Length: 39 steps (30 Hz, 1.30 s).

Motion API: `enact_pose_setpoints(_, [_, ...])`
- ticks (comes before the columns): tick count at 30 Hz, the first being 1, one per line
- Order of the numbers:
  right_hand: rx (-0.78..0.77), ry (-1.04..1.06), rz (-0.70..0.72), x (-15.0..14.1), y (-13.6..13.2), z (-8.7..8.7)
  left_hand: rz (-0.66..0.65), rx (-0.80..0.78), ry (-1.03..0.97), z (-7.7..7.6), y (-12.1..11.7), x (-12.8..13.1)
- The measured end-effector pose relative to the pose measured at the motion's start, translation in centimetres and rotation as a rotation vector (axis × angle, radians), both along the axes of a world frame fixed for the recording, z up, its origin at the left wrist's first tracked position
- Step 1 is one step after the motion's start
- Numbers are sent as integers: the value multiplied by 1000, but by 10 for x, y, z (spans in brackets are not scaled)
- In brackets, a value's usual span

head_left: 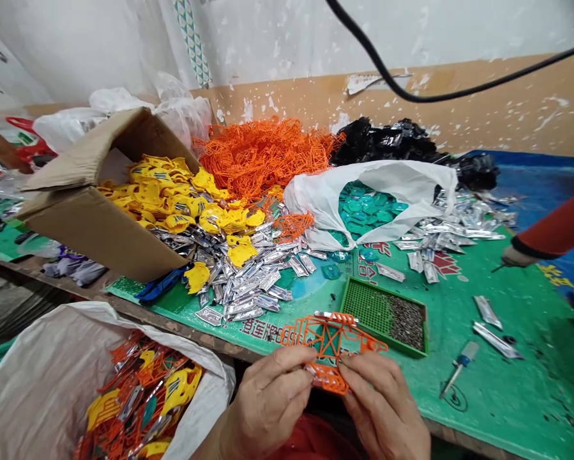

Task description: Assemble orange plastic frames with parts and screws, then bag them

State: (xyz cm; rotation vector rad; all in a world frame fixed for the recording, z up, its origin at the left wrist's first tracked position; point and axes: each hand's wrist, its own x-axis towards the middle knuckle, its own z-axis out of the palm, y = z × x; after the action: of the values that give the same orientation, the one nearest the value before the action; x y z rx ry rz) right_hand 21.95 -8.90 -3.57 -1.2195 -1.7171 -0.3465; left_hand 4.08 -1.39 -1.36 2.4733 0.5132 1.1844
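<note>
An orange plastic frame (332,338) with a silver metal piece on its top edge is held low in front of me, over the table's near edge. My left hand (267,402) pinches its lower left part with closed fingers. On the lower right part, my right hand (382,402) has its fingers closed too. Right behind the frame sits a green tray (370,306) with small dark screws heaped in its right half.
A cardboard box (95,223) spills yellow plastic parts (181,198) over silver metal pieces (253,281). An orange frame pile (262,153), black parts (392,140) and a white bag of teal parts (368,204) lie behind. A screwdriver (459,367) rests right. Another person's sleeved hand (545,239) reaches in. A white sack (52,377) stands below left.
</note>
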Motion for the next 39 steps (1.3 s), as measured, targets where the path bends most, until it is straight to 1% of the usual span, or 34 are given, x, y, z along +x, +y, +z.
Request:
enact_pose_setpoints(8, [-21,39,24,4,2,4,-40,-80,-26,0,2,2])
enact_pose_setpoints(10, [-30,49,28,3,3,4,-34,-89,-46,0,2,3])
enact_pose_setpoints(13, [-19,44,31,1,5,3,9,-70,-54,1,1,6])
enact_pose_setpoints(17, [-14,29,35,1,6,2,69,12,11,5,0,10])
enact_pose_setpoints(22, [1,1,32,4,8,-2,17,44,84,6,2,11])
enact_pose_setpoints(25, [-25,5,61,3,9,0,21,82,139,8,3,10])
enact_pose_setpoints(28, [-65,19,80,2,9,5,58,105,221,15,2,10])
enact_pose_setpoints(31, [-89,32,115,1,11,8,102,107,378,23,-2,11])
enact_pose_setpoints(33, [-128,48,155,1,11,8,110,68,477,30,-3,10])
enact_pose_setpoints(35, [-208,78,208,1,12,8,58,-48,553,36,-2,8])
enact_pose_setpoints(39, [-404,197,326,1,11,10,-173,-369,596,44,8,5])
